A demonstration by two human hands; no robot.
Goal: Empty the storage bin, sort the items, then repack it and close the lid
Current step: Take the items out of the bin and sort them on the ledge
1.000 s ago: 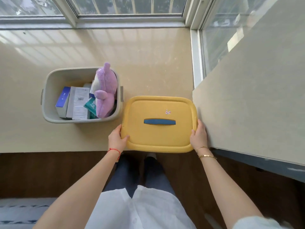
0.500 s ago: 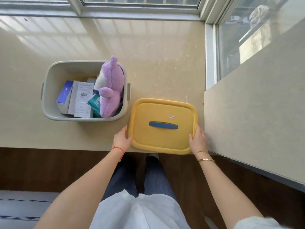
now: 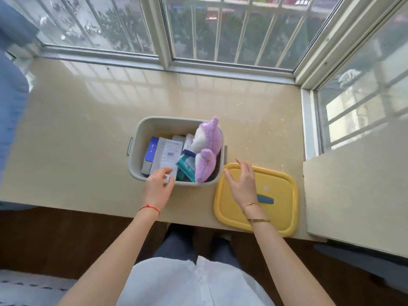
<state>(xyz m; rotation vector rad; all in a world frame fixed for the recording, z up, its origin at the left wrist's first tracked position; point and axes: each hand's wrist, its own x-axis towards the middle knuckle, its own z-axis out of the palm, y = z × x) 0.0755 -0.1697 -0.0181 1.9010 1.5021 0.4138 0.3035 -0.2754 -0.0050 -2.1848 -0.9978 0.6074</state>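
Observation:
The grey storage bin [image 3: 141, 129] stands open on the beige sill. Inside it are a purple plush toy [image 3: 209, 149], a blue box [image 3: 150, 154], a white package with a barcode [image 3: 169, 153] and a teal packet [image 3: 186, 167]. The yellow lid [image 3: 280, 208] with a blue handle [image 3: 266, 199] lies flat to the bin's right. My left hand [image 3: 157, 186] hovers at the bin's near rim with relaxed fingers, holding nothing. Above the lid's left part is my right hand [image 3: 241, 184], fingers spread and empty.
The beige sill [image 3: 88, 133] stretches wide to the left and behind the bin. A raised beige ledge [image 3: 357, 195] borders the lid on the right. Barred windows [image 3: 220, 32] close off the back and right. Blue fabric [image 3: 11, 96] hangs at the far left.
Both hands let go of the yellow lid, which now lies on the sill. My left hand moved up to the bin's near rim and my right hand lifted over the lid. The camera tilted up.

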